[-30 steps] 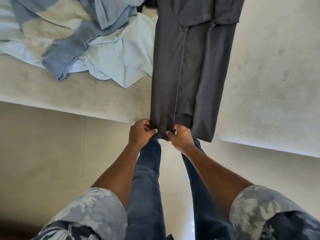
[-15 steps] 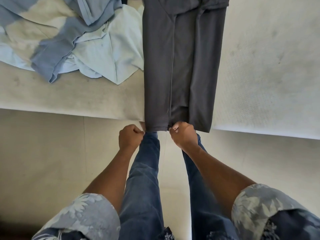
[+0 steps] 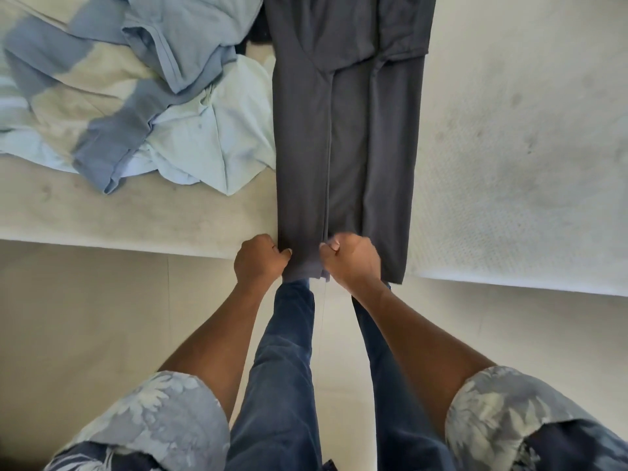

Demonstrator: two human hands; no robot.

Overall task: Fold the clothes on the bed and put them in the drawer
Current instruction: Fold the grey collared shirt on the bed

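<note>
A person's left hand (image 3: 260, 258) and right hand (image 3: 351, 258) each kept a clenched grip on the hem of a pair of dark grey trousers (image 3: 339, 130), one hand at either corner of the same leg end, fingers curled and thumbs against the cloth. The trousers lay flat and lengthwise, their legs side by side, on the pale bed (image 3: 509, 147) beneath them. The hem end hung just past the bed's near edge, and the far end ran out of frame at the top. Touching the trousers' left edge was a loose heap of unfolded clothes: a crumpled pale blue garment (image 3: 210, 144) nearest the trousers, and a darker blue shirt (image 3: 183, 45) lying over it farther to the left. To the right of the trousers the bed showed only its textured, faintly marked cover. Below the hem, the person's blue jeans (image 3: 285, 368) and bare forearms reached up from floral short sleeves (image 3: 163, 413), above a light floor (image 3: 85, 317).
</note>
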